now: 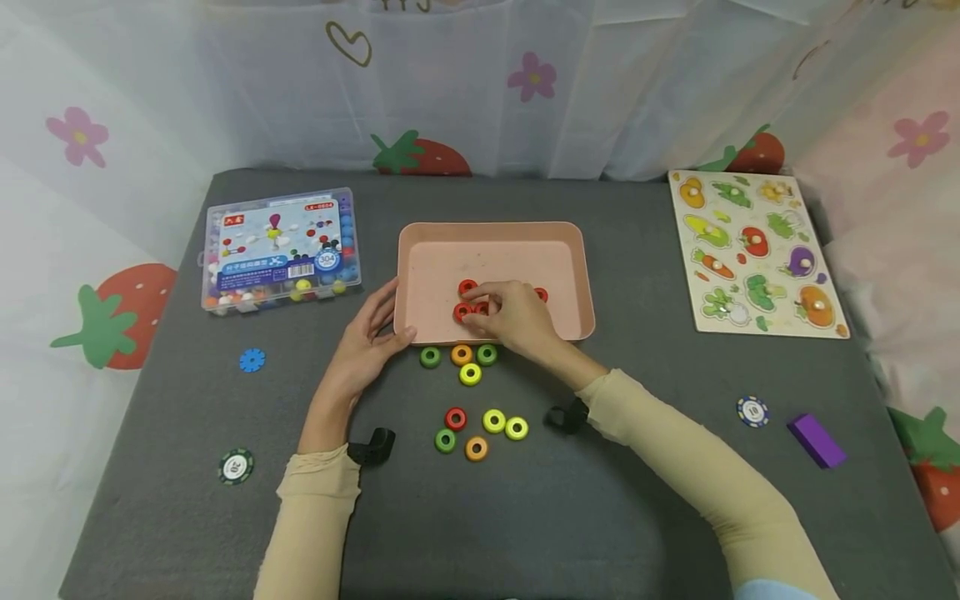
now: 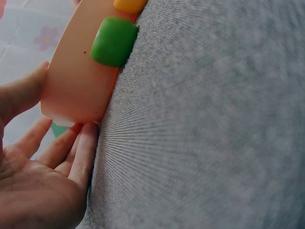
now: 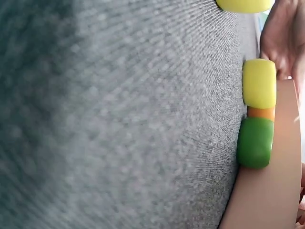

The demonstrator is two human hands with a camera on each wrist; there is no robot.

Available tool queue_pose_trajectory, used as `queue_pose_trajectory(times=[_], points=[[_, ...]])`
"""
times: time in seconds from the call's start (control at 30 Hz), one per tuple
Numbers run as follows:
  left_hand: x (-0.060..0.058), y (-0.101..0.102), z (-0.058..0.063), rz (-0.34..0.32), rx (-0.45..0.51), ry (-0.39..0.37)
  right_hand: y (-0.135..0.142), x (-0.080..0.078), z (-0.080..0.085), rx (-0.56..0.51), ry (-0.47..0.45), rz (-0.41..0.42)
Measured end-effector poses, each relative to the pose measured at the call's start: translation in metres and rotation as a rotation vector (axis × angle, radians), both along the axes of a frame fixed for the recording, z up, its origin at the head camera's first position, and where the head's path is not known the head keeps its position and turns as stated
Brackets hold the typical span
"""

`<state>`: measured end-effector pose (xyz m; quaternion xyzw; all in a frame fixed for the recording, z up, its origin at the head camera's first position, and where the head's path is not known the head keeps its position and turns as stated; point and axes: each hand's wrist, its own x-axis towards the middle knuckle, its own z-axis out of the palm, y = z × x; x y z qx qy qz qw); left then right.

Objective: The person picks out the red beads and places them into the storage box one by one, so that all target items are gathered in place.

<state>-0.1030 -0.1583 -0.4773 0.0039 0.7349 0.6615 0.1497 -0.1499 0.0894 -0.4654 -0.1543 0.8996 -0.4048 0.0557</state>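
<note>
A pink tray (image 1: 517,243) has several red rings in it, one red ring (image 1: 542,294) lying right of the others. My left hand (image 1: 360,350) holds the tray's near left corner; in the left wrist view the thumb (image 2: 28,90) is at the rim and the fingers touch the outer wall. Inside the tray my right hand (image 1: 517,317) has thumb and forefinger around a red ring (image 1: 482,308). Two more red rings, a far one (image 1: 467,286) and a left one (image 1: 462,312), lie by the fingertips. The right wrist view hides these fingertips behind the tray wall.
Green rings (image 1: 430,357), an orange ring (image 1: 462,355) and a yellow ring (image 1: 470,374) lie before the tray. Several mixed rings (image 1: 493,421) lie nearer. A bead box (image 1: 281,250), vegetable puzzle (image 1: 757,250), poker chips (image 1: 752,412), blue disc (image 1: 252,360) and purple block (image 1: 817,441) surround them.
</note>
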Motion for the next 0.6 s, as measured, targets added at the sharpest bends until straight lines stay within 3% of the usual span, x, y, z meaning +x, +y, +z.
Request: queue_pose_trajectory(times=[0.27, 0.43, 0.6], points=[[0.001, 0.0, 0.0, 0.002, -0.009, -0.008, 0.002, 0.007, 0.004, -0.096, 0.04, 0.044], [0.001, 0.0, 0.0, 0.003, -0.006, 0.002, 0.003, 0.025, 0.012, -0.157, 0.067, 0.162], [0.0, -0.001, -0.002, 0.002, -0.007, 0.018, 0.004, 0.046, 0.016, -0.149, 0.007, 0.307]])
